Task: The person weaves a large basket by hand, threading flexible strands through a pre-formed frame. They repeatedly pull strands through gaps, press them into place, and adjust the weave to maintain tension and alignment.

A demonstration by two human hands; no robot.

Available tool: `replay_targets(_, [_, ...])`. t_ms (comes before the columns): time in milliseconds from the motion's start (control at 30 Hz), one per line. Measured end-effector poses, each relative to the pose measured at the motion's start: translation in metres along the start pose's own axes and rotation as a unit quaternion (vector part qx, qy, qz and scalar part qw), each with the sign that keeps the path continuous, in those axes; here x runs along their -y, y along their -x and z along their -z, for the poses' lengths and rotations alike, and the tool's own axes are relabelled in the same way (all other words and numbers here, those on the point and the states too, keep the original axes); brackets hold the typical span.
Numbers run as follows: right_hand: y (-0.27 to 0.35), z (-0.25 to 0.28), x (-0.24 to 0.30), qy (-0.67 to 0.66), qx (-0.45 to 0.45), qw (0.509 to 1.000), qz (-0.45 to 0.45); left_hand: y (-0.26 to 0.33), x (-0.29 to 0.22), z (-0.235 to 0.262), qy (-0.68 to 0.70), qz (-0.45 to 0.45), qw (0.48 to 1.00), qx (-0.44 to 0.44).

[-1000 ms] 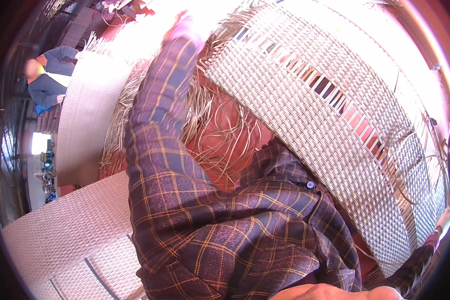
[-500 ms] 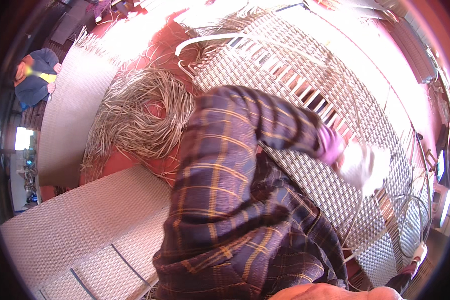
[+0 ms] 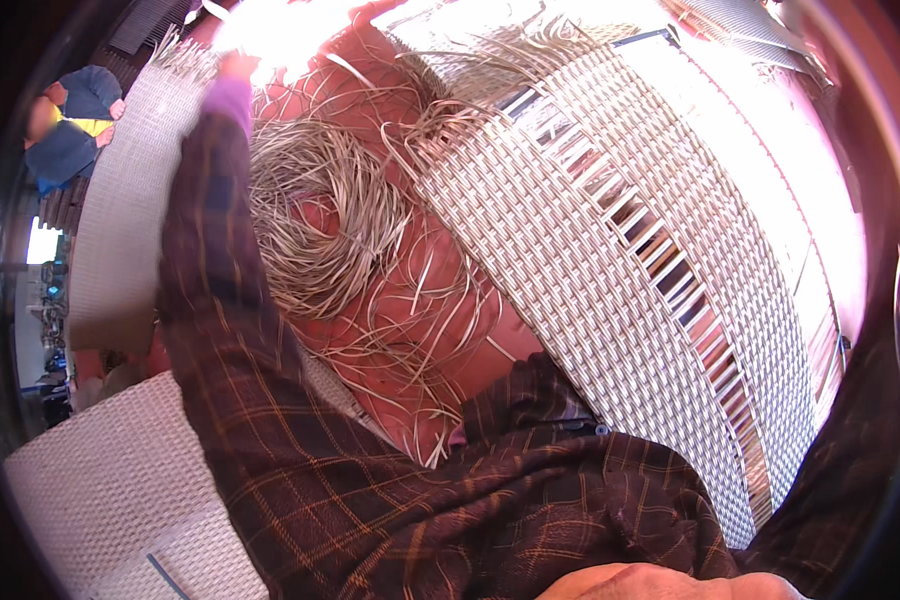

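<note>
The curved pale wicker panel (image 3: pixel 540 230) fills much of the view's right half, on the person's right; its long band of bare crosswise slats (image 3: pixel 688 295) looks like the weak spot, since a cuff or loose end catching in those gaps could bend a slat or drag the weave out of line. Left of that panel, on the red ground (image 3: pixel 480 360), lies a ring-shaped coil of flat strands (image 3: pixel 370 235), its loops unbound as far as can be seen; a low sweep of the arm could hook them and tangle the coil. The thin scattered strands (image 3: pixel 435 375) nearer the torso could snag underfoot or knot with it. As for pose, the left arm's plaid sleeve (image 3: pixel 215 250) stretches forward and outward, nearly straight, passing by the coil's left side. The right arm's dark sleeve (image 3: pixel 840 460) spreads out toward the right rim, its hand out of sight. At the far end of the left arm, beyond a purple cuff (image 3: pixel 228 102), the left hand (image 3: pixel 238 66) is washed out by glare, so whether its fingers are spread or pinching anything cannot be told.
</note>
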State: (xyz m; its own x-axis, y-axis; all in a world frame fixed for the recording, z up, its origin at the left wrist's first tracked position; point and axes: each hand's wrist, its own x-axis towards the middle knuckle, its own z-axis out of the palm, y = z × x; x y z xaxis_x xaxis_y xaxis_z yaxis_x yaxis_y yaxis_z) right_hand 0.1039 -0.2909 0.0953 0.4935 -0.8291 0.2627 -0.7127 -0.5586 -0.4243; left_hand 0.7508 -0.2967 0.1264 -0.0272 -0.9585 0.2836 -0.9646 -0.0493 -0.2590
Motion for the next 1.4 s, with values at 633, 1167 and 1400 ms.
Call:
replay_targets(633, [-0.17, -0.137, 0.101, -0.513, 0.383, 0.763, -0.09, 0.014, -0.23, -0.051, 0.689, -0.066, 0.72, 0.052])
replay_targets(1167, [-0.025, -0.074, 0.051, -0.254, 0.241, 0.916, -0.196, -0.015, -0.137, -0.134, 0.135, -0.121, 0.968, -0.173])
replay_targets(1400, [0.0, -0.07, 0.066, -0.35, 0.22, 0.882, -0.226, -0.047, -0.076, -0.121, 0.04, -0.045, 0.989, -0.136])
